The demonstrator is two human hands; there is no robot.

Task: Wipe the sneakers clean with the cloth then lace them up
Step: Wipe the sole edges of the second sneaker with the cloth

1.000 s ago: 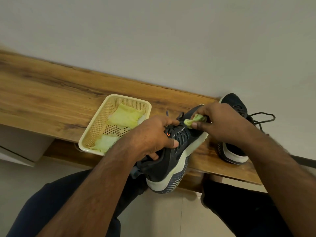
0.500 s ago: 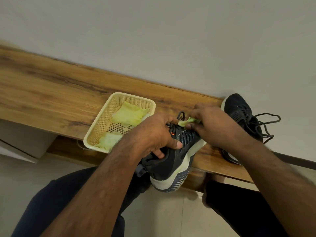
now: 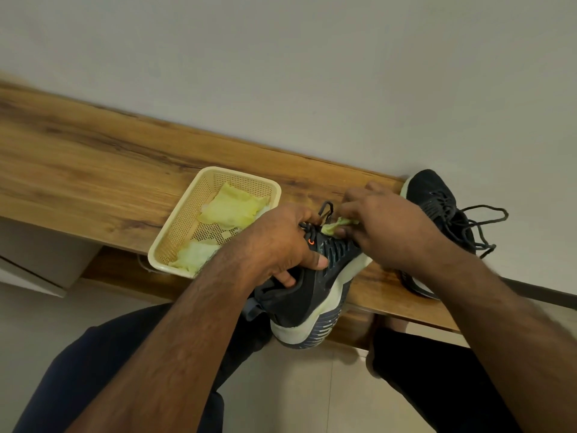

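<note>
While the left hand (image 3: 281,242) grips the dark sneaker (image 3: 312,285) (sole turned right), the right hand (image 3: 387,226) pinches the yellow-green cloth (image 3: 335,225) against its laces.

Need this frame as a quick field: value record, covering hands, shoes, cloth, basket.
left hand: grips the held sneaker at its upper
right hand: pinches a yellow-green cloth against the held sneaker's lace area
held sneaker: dark, pale sole, tilted on its side at the wooden shelf edge
second sneaker: on the shelf, laces loose
basket: on the shelf, holds more yellow-green cloths
stage: wiping, lacing not yet done
</note>
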